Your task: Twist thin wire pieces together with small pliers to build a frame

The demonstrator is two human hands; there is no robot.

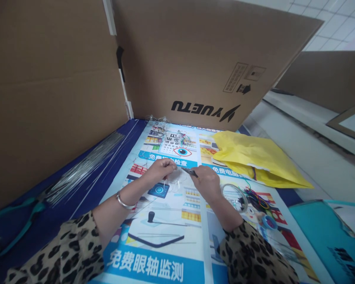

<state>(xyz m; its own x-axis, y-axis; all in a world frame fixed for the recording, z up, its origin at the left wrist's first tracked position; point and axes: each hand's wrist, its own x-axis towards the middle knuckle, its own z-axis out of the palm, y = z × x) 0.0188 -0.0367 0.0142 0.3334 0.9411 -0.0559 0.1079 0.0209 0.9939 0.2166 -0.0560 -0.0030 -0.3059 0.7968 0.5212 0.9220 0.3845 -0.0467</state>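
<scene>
My left hand [163,169] is closed in a pinch above the printed poster. Thin wire loops [178,185] hang below its fingertips, and the pinched end is too small to make out clearly. My right hand [207,183] is wrapped round a pair of small pliers [189,171], whose jaws point left and meet the wire close to my left fingers. Most of the handles are hidden in my palm. Tangled fine wire pieces [180,138] lie on the poster beyond my hands.
A bundle of straight wires [85,167] and teal-handled cutters [32,209] lie left. At right are a yellow bag [260,157], a wire coil [235,193], coloured cords [258,198], a small blue spool [269,222] and a teal box [322,232]. Cardboard panels [195,51] stand behind.
</scene>
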